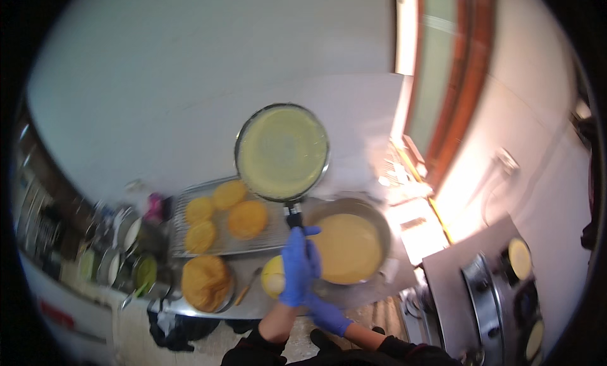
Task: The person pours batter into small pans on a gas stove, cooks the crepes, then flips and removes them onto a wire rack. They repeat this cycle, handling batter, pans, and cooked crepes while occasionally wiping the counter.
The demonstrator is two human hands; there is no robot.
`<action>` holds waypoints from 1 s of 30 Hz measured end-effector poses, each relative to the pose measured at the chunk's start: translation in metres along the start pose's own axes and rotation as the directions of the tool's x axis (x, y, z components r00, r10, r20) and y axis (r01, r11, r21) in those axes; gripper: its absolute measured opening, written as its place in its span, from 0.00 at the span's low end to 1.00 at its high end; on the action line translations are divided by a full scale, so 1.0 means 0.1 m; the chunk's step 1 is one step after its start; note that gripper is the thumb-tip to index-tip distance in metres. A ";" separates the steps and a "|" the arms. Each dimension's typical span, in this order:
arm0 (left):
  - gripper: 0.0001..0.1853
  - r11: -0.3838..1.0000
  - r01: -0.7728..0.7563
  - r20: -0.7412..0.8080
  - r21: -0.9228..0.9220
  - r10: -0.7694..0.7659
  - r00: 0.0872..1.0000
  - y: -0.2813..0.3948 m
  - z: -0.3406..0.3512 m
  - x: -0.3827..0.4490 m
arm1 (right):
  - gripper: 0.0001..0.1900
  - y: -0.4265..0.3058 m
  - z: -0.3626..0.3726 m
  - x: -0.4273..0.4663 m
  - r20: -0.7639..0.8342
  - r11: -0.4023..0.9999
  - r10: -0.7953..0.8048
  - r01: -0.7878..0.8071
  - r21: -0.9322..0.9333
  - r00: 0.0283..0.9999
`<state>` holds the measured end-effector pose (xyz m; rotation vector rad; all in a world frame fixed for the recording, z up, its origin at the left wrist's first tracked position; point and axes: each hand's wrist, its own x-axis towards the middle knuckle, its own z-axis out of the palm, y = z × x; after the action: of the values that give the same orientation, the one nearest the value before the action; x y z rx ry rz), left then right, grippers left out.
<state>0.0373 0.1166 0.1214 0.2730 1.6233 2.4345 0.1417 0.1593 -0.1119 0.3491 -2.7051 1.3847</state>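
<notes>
My left hand (295,271), in a blue glove, grips the black handle (294,216) of a round frying pan (327,169). The pan is raised, its inside facing me. A thin layer of pale yellow batter (284,150) covers the pan's bottom. My right hand (330,314), gloved in blue too, is just below and behind the left wrist. Its fingers are hidden, so whether it holds anything is unclear. A large metal bowl (386,233) of yellow batter (348,249) stands right of my left hand. Partly behind that hand lies a yellow round item (270,275).
A wire-rack tray (220,245) bears several round pancakes (247,219). Nearer me are a pile of thin pancakes (205,283) and a wooden-handled utensil (247,287). Pots (142,271) crowd the left. At right, a stove (483,290) carries pans with pale rounds (520,258).
</notes>
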 end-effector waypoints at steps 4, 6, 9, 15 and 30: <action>0.25 0.928 0.290 0.291 0.235 -0.352 0.890 -0.21 0.40 -0.06 | 0.22 -0.17 -0.53 -0.85 0.622 0.962 0.087 -0.228 0.151 0.778; 0.28 0.820 0.482 0.397 0.308 -0.571 0.719 -0.45 0.80 -0.16 | 0.21 -0.24 -0.90 -1.75 0.400 0.825 0.357 -0.486 0.289 0.844; 0.13 0.783 -0.533 0.916 0.321 -0.113 0.385 -1.05 1.72 -0.57 | 0.21 -0.25 -1.30 -3.03 0.235 0.640 0.539 -0.575 0.510 0.809; 0.24 0.717 0.214 0.718 0.663 -0.691 0.087 -2.43 3.82 -2.21 | 0.20 -0.04 -1.90 -4.92 -0.041 0.622 0.658 -0.512 0.593 0.752; 0.15 0.733 -0.319 0.776 0.601 -0.631 0.011 -3.81 4.99 -3.22 | 0.11 -1.31 -3.88 -6.58 -0.802 0.557 0.151 -0.621 0.552 -0.578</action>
<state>0.5039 0.6158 -0.0547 1.4269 1.3617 0.5957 0.8004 0.5073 0.1041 -1.6776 -1.1328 0.4018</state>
